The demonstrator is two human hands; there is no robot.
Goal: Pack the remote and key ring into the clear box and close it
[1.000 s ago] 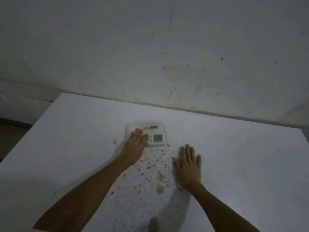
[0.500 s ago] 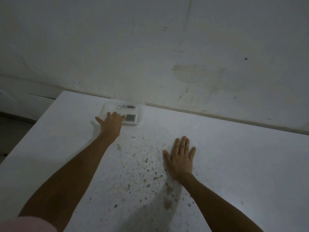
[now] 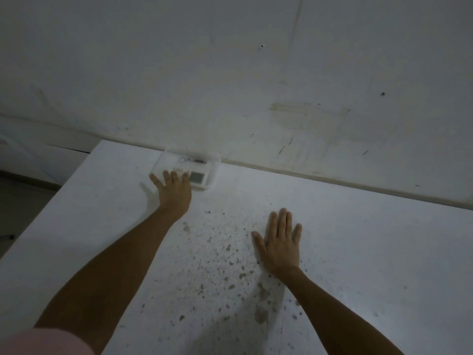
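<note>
The clear box (image 3: 213,160) lies at the far edge of the white table (image 3: 358,252), close to the wall. Inside it I see the white remote (image 3: 197,178) with its grey screen, and the key ring (image 3: 190,160) with a red tag behind it. My left hand (image 3: 174,190) is stretched out flat with fingers spread, its fingertips against the box's near side, holding nothing. My right hand (image 3: 280,244) rests flat on the table, palm down and empty, well to the right of the box.
Brown specks and stains (image 3: 222,254) cover the table between my arms. The stained wall (image 3: 256,73) rises right behind the box. The table's left edge (image 3: 48,208) drops to a dark floor.
My left hand has slid the box away from me, from the table's middle to its far edge by the wall. The right hand stayed flat on the table.
</note>
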